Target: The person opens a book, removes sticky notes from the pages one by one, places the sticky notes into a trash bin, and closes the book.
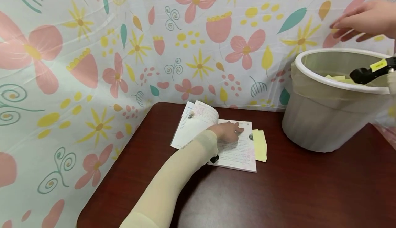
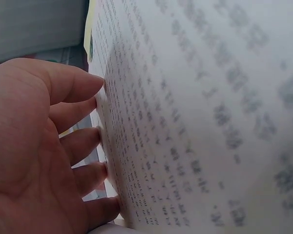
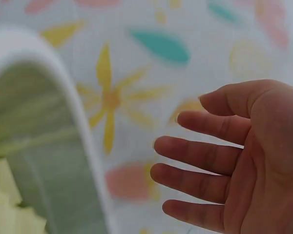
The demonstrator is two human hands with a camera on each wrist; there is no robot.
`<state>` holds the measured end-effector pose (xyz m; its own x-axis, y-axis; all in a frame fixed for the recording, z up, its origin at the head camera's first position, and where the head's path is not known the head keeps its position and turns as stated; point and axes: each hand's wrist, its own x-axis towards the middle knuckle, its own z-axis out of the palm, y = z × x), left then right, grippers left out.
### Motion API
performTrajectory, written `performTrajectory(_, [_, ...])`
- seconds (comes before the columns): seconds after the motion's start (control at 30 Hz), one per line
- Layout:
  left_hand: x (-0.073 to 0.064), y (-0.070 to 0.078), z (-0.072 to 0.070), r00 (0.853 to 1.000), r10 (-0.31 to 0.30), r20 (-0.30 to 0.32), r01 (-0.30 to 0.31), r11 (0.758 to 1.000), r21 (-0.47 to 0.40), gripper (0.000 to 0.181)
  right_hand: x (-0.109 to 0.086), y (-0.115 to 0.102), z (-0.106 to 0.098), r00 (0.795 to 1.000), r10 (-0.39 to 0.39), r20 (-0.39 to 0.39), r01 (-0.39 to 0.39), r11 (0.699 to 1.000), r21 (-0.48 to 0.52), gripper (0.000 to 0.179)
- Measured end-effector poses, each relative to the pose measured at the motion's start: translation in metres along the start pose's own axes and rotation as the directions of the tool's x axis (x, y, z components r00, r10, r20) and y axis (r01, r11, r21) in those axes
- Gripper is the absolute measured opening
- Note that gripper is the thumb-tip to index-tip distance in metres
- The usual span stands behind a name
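Observation:
An open book (image 1: 238, 152) with printed text lies on the dark wooden table. My left hand (image 1: 227, 131) rests on its right-hand page; in the left wrist view the fingertips (image 2: 100, 136) touch the paper. Yellow paper slips (image 1: 260, 145) stick out from under the book's right side. Above the grey trash bin (image 1: 328, 118) at the right is my right hand (image 1: 368, 20), its fingers spread and holding nothing. More yellow papers (image 1: 340, 78) lie inside the bin, and they show at the lower left of the right wrist view.
A flower-patterned sheet (image 1: 173, 49) hangs behind and to the left of the table (image 1: 278, 193). The bin's white rim (image 1: 343, 87) stands well above the tabletop. A black wrist strap with a yellow label (image 1: 378, 64) overlaps the bin at the right.

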<state>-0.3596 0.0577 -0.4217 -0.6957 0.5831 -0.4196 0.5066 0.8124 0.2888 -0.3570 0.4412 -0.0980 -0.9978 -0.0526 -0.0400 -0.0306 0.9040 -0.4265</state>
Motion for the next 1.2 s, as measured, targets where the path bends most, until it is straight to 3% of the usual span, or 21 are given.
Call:
performTrajectory(0.03, [0.0, 0.0, 0.0, 1.0, 0.005, 0.0, -0.005, 1.0, -0.003, 0.06, -0.008, -0.012, 0.003, 0.999, -0.036, -0.025, 0.036, 0.999, -0.015, 0.024])
performTrajectory(0.13, [-0.001, 0.0, -0.001, 1.0, 0.018, -0.004, -0.018, 1.0, -0.006, 0.06, -0.032, -0.047, 0.023, 0.982, -0.151, -0.113, 0.137, 0.983, -0.121, 0.042])
performTrajectory(0.2, [0.0, -0.001, -0.001, 0.999, 0.032, -0.013, -0.032, 0.999, -0.007, 0.06, -0.048, -0.067, 0.038, 0.957, -0.238, -0.164, 0.203, 0.958, -0.202, 0.049])
performTrajectory(0.3, [0.001, -0.003, -0.001, 0.999, 0.043, -0.028, -0.044, 0.999, -0.009, 0.061, -0.071, -0.091, 0.066, 0.908, -0.36, -0.213, 0.286, 0.906, -0.312, 0.042])
performTrajectory(0.47, [0.0, -0.007, -0.003, 0.998, 0.047, -0.037, -0.048, 0.999, -0.008, 0.062, -0.094, -0.11, 0.127, 0.824, -0.525, -0.212, 0.451, 0.835, -0.314, 0.031])
performTrajectory(0.53, [0.0, -0.009, -0.004, 0.998, 0.044, -0.034, -0.044, 0.999, -0.009, 0.062, -0.096, -0.11, 0.154, 0.808, -0.557, -0.19, 0.499, 0.82, -0.281, 0.031])
performTrajectory(0.6, [0.0, -0.011, -0.005, 0.999, 0.035, -0.029, -0.035, 0.999, -0.012, 0.063, -0.096, -0.108, 0.179, 0.813, -0.561, -0.156, 0.522, 0.821, -0.231, 0.031])
performTrajectory(0.67, [0.001, -0.012, -0.006, 0.999, 0.027, -0.021, -0.027, 1.0, -0.012, 0.064, -0.091, -0.102, 0.205, 0.832, -0.545, -0.105, 0.525, 0.835, -0.167, 0.033])
performTrajectory(0.77, [0.002, -0.014, -0.006, 1.0, 0.014, -0.011, -0.014, 1.0, -0.012, 0.064, -0.082, -0.088, 0.244, 0.865, -0.502, -0.003, 0.5, 0.862, -0.088, 0.035])
performTrajectory(0.93, [0.002, -0.013, -0.005, 1.0, 0.012, -0.022, -0.013, 1.0, -0.02, 0.062, -0.069, -0.065, 0.306, 0.894, -0.414, 0.172, 0.421, 0.907, -0.007, 0.042])
performTrajectory(1.07, [0.0, -0.012, -0.003, 0.999, 0.02, -0.041, -0.021, 0.999, -0.029, 0.063, -0.068, -0.054, 0.342, 0.912, -0.321, 0.254, 0.327, 0.945, 0.02, 0.05])
performTrajectory(1.2, [-0.001, -0.011, -0.002, 0.999, 0.022, -0.05, -0.024, 0.999, -0.034, 0.063, -0.07, -0.052, 0.364, 0.925, -0.256, 0.281, 0.251, 0.967, 0.052, 0.055])
